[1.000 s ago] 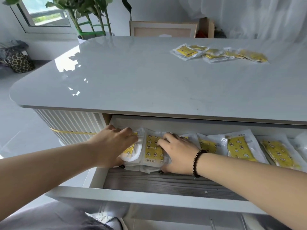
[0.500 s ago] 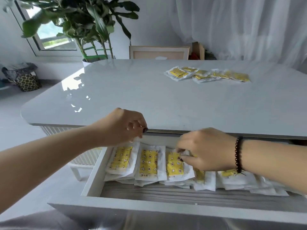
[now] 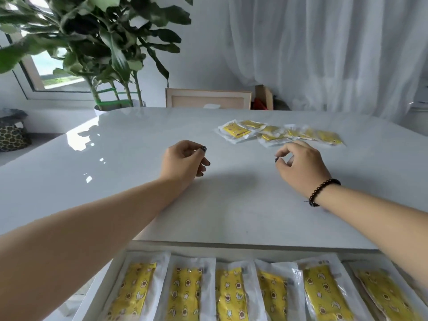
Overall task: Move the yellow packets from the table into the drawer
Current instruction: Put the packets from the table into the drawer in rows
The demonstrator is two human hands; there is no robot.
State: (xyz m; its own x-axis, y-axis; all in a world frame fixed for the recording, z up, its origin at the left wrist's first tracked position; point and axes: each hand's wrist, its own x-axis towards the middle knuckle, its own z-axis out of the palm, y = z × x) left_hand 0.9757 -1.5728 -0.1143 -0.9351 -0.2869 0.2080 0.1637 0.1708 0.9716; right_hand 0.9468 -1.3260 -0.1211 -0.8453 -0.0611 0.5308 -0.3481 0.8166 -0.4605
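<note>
Hovering hands, left [image 3: 184, 162] and right [image 3: 301, 164], loosely curled, empty | yellow packets [image 3: 280, 133] just beyond right

My table [image 3: 129, 181] is a glossy pale grey top with rounded far corners. On its far right lies a loose, overlapping cluster of yellow packets [image 3: 280, 133] in clear wrappers, well apart from the near edge.

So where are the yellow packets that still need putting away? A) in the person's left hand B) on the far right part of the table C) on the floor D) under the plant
B: the loose yellow packets lie in a cluster on the table, just beyond the empty right hand.
</note>
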